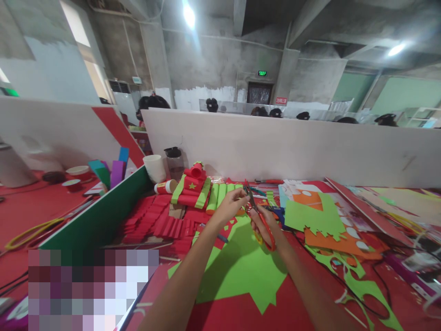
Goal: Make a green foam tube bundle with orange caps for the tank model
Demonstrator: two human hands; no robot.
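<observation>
My right hand point(263, 219) is wrapped round a pair of scissors point(267, 230) with red-orange handles, blades pointing up and away. Close beside the blades, my left hand point(231, 205) has its fingers pinched together; whatever is between them is too small to make out. Beneath both hands lies a large light-green paper sheet point(241, 262) with a jagged cut edge. Small red paper pieces point(225, 228) rest at its upper left. Rolled green paper tubes point(220, 192) stand just beyond my left hand.
A red-and-green paper model point(193, 186) with a star sits behind folded red paper strips point(158, 218). A white cup point(155, 168) and a dark-lidded bottle point(174, 162) stand by the white partition point(275, 147). Cut paper sheets point(310, 214) and a cable lie right; a green divider point(99, 220) borders the left.
</observation>
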